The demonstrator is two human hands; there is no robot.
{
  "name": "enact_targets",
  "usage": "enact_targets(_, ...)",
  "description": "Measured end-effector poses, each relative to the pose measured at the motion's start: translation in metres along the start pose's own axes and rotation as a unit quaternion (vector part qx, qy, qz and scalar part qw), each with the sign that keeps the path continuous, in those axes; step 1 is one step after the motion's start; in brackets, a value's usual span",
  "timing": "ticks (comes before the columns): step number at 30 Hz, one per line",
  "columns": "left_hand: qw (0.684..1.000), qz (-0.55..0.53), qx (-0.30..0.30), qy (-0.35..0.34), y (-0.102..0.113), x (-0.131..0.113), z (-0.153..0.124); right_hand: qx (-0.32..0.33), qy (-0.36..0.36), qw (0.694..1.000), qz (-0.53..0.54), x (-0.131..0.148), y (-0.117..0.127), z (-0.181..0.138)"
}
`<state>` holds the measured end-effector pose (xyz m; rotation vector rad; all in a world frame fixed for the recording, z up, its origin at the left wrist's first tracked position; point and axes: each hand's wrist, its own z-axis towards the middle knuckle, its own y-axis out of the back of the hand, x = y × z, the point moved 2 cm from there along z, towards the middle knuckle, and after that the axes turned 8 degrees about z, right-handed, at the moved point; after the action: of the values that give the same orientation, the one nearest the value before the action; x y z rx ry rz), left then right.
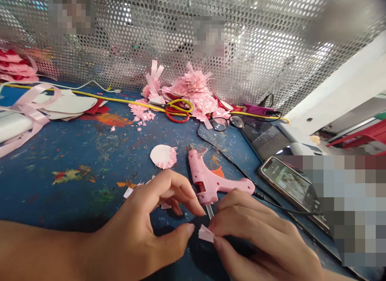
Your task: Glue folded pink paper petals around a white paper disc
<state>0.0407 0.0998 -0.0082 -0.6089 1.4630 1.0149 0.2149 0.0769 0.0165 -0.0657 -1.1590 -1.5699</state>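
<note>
My right hand (256, 232) pinches a small pale pink piece of ribbon (206, 234) between thumb and forefinger. Beside it, my left hand (159, 220) is curved with thumb and fingertips apart, nothing visible between them. Just beyond my hands lies a pink glue gun (208, 176) on its side, with an orange trigger and a clear glue stick poking out of its rear. Left of its nozzle rests a white round disc (163, 156) with pink frills along its right and lower edge. Several small pink and white pieces (129, 192) lie partly hidden behind my left hand.
Along the perforated metal panel (126, 43) sit frilly pink ribbon pieces (196, 91), scissors (177, 110) and eyeglasses (220, 124). Pink ribbon (27, 108) and white cutouts (66, 104) lie at left. A phone (289, 184) and a black cord (229, 160) are at right on the blue table (90, 204).
</note>
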Motion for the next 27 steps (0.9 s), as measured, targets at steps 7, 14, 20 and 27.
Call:
enact_targets(7, 0.995, 0.078, 0.017, -0.063, 0.0017, 0.0019, -0.0021, 0.019, -0.007, 1.000, 0.024, -0.0013, -0.0003, -0.0040)
enact_targets(14, 0.991, 0.111, 0.006, -0.069, 0.0020, 0.0011, -0.0036, 0.028, -0.014, 0.999, 0.015, -0.0005, -0.0010, -0.0037)
enact_targets(20, 0.982, 0.167, -0.004, -0.086, 0.0008, 0.0009, -0.0029, 0.025, -0.001, 1.000, 0.005, -0.0006, -0.0031, -0.0024)
enact_targets(27, 0.976, 0.192, -0.017, -0.105, -0.0005, -0.0018, -0.0030, 0.020, 0.006, 1.000, -0.001, 0.0014, -0.0029, -0.0021)
